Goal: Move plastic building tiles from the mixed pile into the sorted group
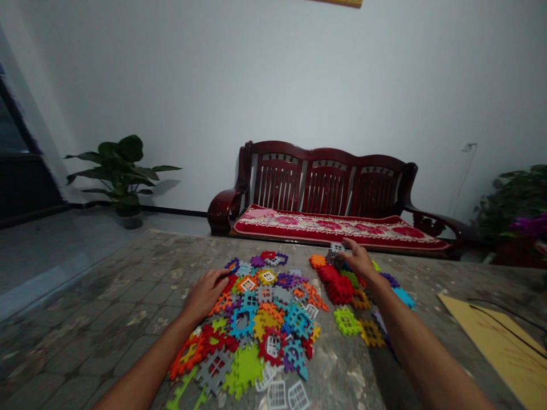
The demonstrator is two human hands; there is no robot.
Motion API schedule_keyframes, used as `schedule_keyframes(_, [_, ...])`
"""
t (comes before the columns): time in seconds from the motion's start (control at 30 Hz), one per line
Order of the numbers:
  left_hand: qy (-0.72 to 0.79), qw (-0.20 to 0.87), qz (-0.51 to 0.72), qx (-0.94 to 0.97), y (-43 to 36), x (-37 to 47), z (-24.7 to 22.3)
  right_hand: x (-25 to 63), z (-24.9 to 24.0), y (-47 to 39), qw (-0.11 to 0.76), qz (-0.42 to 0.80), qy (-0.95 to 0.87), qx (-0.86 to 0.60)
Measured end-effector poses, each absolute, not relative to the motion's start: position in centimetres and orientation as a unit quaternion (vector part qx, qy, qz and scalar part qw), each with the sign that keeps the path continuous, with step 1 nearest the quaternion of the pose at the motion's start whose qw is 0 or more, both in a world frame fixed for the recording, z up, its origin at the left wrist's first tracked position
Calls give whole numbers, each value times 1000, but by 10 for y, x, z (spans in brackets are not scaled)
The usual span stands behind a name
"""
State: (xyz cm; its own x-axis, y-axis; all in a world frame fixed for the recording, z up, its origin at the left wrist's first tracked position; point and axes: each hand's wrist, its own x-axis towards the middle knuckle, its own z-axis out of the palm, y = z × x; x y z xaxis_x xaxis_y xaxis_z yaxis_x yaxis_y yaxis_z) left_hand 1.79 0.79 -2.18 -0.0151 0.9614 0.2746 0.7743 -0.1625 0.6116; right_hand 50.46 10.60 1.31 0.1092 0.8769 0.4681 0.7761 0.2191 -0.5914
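Note:
On the left, my left hand (207,294) lies over the edge of a loose pile of interlocking plastic building pieces (266,323), its fingers stretched out and touching a red piece. A blue ring-shaped piece (232,265) is just beyond its fingertips. My right hand (359,259) reaches to the far end of the right-hand group, thumb and fingers pinching a grey window-patterned building piece (337,247). That piece stands over a stack of grey pieces (334,259). Stacked red pieces (339,288) and an orange piece (317,261) lie close by.
Nearer the right forearm are a lime green piece (347,322) and a mustard piece (371,333). White window pieces (277,394) lie at the front. A yellow board (496,341) with a black cord rests at right. Behind the patterned tabletop (106,307) stands a wooden bench (329,171).

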Motion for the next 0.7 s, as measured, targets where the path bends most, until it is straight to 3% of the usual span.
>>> schedule_keyframes(0.7, [632,133,334,687,10,16,-26,504,11,101,448,104,-654,-601])
